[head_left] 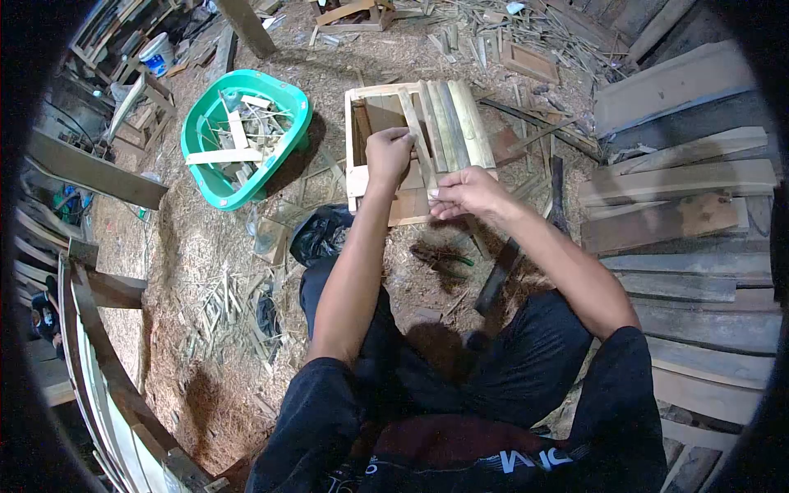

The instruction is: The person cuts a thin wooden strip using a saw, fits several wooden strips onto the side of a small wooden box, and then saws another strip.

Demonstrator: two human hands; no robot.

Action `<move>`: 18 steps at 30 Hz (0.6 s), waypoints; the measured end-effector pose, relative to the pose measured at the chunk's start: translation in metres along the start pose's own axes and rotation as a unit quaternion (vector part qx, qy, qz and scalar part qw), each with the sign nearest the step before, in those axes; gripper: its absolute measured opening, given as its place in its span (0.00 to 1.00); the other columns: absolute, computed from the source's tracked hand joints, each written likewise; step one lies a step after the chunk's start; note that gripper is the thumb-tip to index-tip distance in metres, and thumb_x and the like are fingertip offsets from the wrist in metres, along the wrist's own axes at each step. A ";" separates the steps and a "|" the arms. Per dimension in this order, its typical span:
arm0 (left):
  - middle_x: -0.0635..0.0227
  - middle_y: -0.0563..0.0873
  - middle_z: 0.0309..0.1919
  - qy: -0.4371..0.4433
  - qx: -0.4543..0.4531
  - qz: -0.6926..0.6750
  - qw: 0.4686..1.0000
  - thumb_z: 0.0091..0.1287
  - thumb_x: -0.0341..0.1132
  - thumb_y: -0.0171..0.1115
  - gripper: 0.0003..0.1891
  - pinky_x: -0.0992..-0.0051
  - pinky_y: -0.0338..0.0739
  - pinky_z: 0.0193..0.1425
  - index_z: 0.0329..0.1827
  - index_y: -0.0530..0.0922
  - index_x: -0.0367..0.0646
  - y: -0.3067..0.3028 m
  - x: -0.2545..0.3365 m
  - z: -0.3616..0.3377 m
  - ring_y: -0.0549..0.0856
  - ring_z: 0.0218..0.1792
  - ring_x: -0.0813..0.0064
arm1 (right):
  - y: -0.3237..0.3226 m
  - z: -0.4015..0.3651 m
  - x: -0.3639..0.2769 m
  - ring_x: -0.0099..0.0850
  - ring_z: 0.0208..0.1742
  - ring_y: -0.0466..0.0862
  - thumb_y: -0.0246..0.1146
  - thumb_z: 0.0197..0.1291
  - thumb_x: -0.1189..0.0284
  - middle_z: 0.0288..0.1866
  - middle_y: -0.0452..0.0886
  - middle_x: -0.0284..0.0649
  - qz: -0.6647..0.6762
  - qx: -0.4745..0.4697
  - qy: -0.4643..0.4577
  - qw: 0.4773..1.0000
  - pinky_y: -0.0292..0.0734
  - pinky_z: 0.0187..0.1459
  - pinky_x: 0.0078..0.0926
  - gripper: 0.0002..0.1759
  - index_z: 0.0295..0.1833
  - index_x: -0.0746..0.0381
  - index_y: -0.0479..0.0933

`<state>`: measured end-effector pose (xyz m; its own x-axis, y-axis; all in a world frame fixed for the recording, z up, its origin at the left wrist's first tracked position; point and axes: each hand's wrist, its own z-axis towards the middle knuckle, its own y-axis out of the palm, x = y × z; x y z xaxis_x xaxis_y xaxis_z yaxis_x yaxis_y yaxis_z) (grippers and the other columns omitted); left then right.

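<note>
A narrow wooden slat lies at a slant over the wooden frame, which rests on the ground in front of me. My left hand is closed on the slat about midway along it. My right hand pinches near the slat's lower end, with the fingertips partly hiding it. Several more slats lie side by side across the right part of the frame. Through the opening on the left, a brown inner board shows.
A green basin of wood scraps stands at the left. Near my knees lie a black plastic bag, pliers and a dark wooden bar. Stacked boards fill the right side. Wood shavings cover the ground.
</note>
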<state>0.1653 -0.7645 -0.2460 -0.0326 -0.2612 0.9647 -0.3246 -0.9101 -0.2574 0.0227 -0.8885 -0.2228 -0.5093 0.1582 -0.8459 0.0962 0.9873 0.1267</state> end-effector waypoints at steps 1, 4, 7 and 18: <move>0.55 0.91 0.31 0.027 0.018 0.060 0.998 0.62 0.32 0.65 0.13 0.70 0.84 0.40 0.44 0.88 0.32 0.004 -0.006 0.003 0.91 0.31 0.67 | 0.002 0.001 0.001 0.27 0.37 0.89 0.65 0.68 0.73 0.37 0.86 0.41 0.014 0.014 -0.001 1.000 0.88 0.38 0.20 0.10 0.45 0.71 0.81; 0.49 0.90 0.35 0.062 0.018 0.125 0.990 0.59 0.33 0.65 0.13 0.66 0.83 0.46 0.45 0.88 0.38 0.008 -0.001 -0.001 0.91 0.37 0.58 | 0.006 0.006 0.010 0.33 0.36 0.90 0.66 0.67 0.76 0.38 0.86 0.48 0.048 0.061 -0.010 0.997 0.89 0.36 0.24 0.10 0.45 0.75 0.81; 0.50 0.90 0.35 0.064 -0.014 0.146 0.987 0.60 0.35 0.68 0.15 0.68 0.83 0.46 0.48 0.88 0.39 0.013 -0.005 0.000 0.91 0.38 0.61 | 0.011 0.009 0.017 0.35 0.37 0.90 0.66 0.66 0.77 0.38 0.86 0.50 0.054 0.093 -0.025 0.994 0.89 0.35 0.26 0.10 0.44 0.76 0.80; 0.48 0.90 0.40 0.039 -0.020 0.128 0.991 0.57 0.32 0.70 0.15 0.67 0.83 0.49 0.47 0.88 0.37 0.011 0.003 -0.002 0.91 0.42 0.58 | 0.012 0.008 0.025 0.32 0.34 0.89 0.67 0.66 0.77 0.37 0.86 0.47 0.041 0.109 -0.056 0.992 0.89 0.37 0.27 0.10 0.46 0.74 0.79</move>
<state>0.1596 -0.7740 -0.2458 -0.1919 -0.4544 0.8699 -0.3340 -0.8032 -0.4933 0.0177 -0.8724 -0.2461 -0.3957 0.2229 -0.8909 0.3228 0.9420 0.0923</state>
